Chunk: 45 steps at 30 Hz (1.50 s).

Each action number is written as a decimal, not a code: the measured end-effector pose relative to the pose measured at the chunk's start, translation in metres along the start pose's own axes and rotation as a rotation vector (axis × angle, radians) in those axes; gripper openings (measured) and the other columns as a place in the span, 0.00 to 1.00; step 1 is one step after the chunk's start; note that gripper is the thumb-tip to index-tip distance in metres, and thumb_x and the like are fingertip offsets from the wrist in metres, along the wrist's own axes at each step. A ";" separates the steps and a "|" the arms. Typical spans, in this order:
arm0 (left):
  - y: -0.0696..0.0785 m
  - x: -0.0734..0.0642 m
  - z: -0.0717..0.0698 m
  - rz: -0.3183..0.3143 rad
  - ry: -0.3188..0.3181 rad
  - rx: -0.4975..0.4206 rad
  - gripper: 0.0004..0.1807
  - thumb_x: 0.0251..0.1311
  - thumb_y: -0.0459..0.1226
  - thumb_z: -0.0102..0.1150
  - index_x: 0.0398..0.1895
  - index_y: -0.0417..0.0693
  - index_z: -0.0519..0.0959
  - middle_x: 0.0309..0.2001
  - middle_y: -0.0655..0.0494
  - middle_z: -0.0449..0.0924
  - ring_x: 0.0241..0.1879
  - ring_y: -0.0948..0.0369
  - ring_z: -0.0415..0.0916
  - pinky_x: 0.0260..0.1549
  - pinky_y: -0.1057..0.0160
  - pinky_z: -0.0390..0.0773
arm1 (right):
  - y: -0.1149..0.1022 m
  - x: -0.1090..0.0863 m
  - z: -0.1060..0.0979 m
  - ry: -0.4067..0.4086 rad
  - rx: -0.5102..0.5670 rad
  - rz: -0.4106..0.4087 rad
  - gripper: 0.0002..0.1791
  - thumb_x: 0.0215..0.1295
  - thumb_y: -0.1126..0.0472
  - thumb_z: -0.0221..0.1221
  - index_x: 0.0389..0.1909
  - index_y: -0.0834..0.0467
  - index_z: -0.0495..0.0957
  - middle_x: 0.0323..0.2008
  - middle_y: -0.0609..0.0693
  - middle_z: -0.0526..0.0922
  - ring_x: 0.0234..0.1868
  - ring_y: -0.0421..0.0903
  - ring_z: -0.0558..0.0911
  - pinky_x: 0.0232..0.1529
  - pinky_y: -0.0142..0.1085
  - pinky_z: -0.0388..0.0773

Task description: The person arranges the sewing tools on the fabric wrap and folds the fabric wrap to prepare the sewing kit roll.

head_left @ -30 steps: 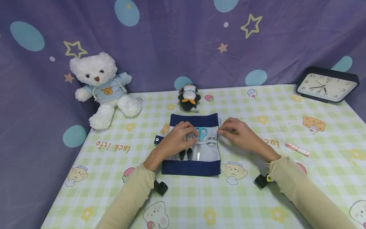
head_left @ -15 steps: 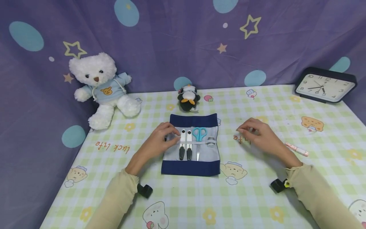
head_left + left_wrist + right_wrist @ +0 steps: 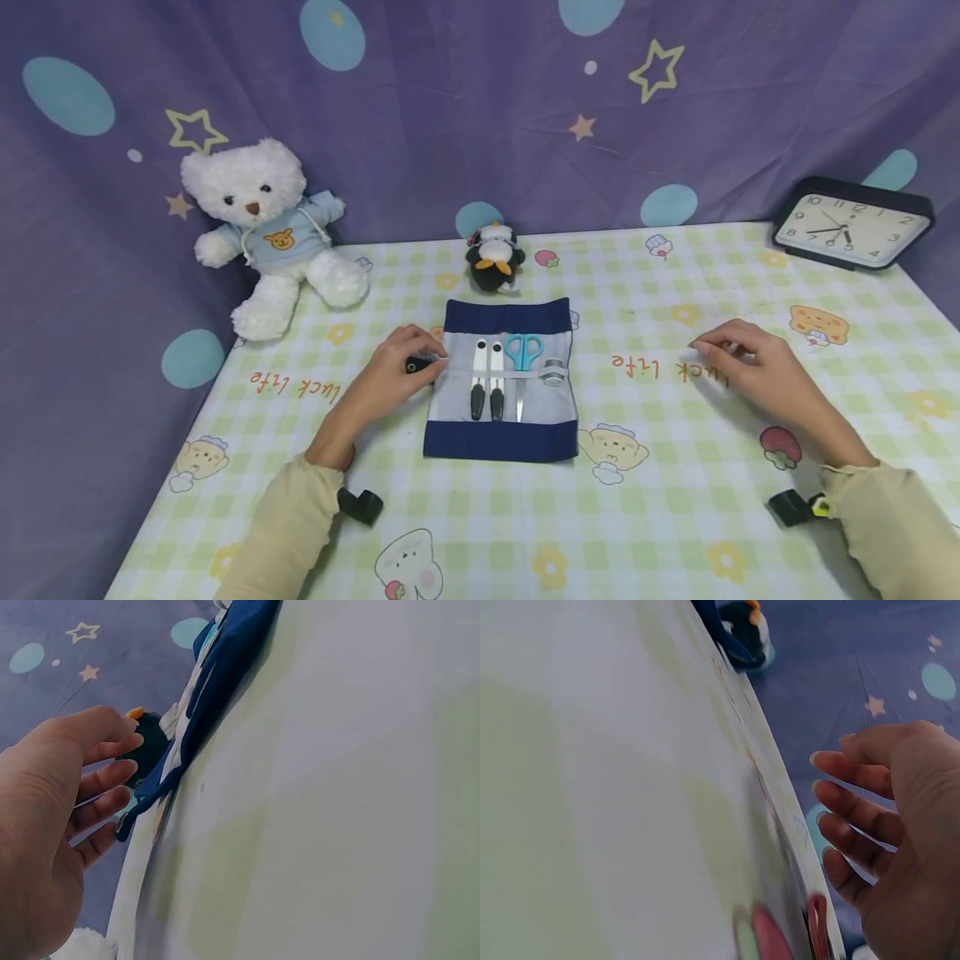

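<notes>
A navy cloth pouch (image 3: 501, 442) with a grey lining lies unfolded mid-table. Its elastic strap holds two slim white tools (image 3: 478, 379) with black ends, teal-handled scissors (image 3: 523, 343) and a small grey spool-like piece (image 3: 553, 372). At the pouch's left edge is my left hand (image 3: 386, 373), its fingers loosely bent around nothing. The snap tab (image 3: 418, 364) shows beside these fingers; in the left wrist view a navy corner (image 3: 129, 823) hangs near the little fingertip. Over the right half of the table, my right hand (image 3: 753, 360) hovers with relaxed fingers and holds nothing.
Behind the pouch sits a penguin toy (image 3: 495, 257). A white teddy bear (image 3: 273, 233) leans at the back left, and a black-framed clock (image 3: 855, 223) stands at the back right. A purple curtain (image 3: 450, 108) closes off the back.
My left hand has drawn back left from over the scissors to the pouch's edge. My right hand has moved right, away from the pouch, and the pink-and-white pen is now hidden behind it.
</notes>
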<state>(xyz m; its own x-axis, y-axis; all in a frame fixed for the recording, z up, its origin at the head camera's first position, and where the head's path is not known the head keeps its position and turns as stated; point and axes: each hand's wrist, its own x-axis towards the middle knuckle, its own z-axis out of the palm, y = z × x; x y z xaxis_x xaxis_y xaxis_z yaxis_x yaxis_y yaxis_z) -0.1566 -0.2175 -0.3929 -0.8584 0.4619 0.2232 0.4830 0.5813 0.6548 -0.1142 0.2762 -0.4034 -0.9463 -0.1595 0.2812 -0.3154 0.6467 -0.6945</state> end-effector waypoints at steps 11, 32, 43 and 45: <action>-0.003 -0.004 -0.003 -0.010 0.001 0.035 0.04 0.68 0.37 0.68 0.42 0.48 0.87 0.43 0.57 0.79 0.49 0.55 0.74 0.50 0.49 0.75 | 0.022 -0.022 -0.026 0.061 -0.060 0.080 0.07 0.73 0.62 0.64 0.47 0.56 0.87 0.41 0.32 0.82 0.39 0.31 0.74 0.40 0.22 0.66; -0.007 -0.007 -0.003 -0.076 -0.055 0.029 0.05 0.68 0.38 0.69 0.44 0.51 0.86 0.46 0.58 0.80 0.51 0.55 0.73 0.53 0.48 0.74 | 0.054 -0.060 -0.055 0.089 -0.204 0.254 0.11 0.74 0.57 0.64 0.48 0.61 0.85 0.42 0.29 0.81 0.36 0.17 0.69 0.34 0.22 0.66; -0.010 -0.007 -0.002 -0.050 -0.060 0.030 0.04 0.67 0.37 0.69 0.43 0.50 0.86 0.45 0.57 0.79 0.49 0.55 0.74 0.51 0.49 0.74 | 0.059 -0.072 -0.061 0.023 -0.277 0.316 0.15 0.72 0.54 0.66 0.46 0.63 0.85 0.43 0.62 0.85 0.31 0.22 0.70 0.29 0.23 0.68; -0.010 -0.008 -0.002 -0.055 -0.064 0.026 0.04 0.67 0.38 0.69 0.43 0.50 0.86 0.45 0.57 0.79 0.49 0.55 0.74 0.51 0.49 0.74 | 0.059 -0.074 -0.061 0.022 -0.259 0.321 0.14 0.70 0.54 0.68 0.45 0.61 0.86 0.39 0.53 0.86 0.30 0.26 0.73 0.28 0.23 0.69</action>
<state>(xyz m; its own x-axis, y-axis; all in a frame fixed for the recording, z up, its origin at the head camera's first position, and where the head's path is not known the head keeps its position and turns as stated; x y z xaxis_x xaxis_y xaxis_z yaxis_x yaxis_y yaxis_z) -0.1551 -0.2283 -0.3999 -0.8715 0.4699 0.1405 0.4404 0.6237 0.6458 -0.0584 0.3720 -0.4244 -0.9911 0.0950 0.0936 0.0264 0.8278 -0.5604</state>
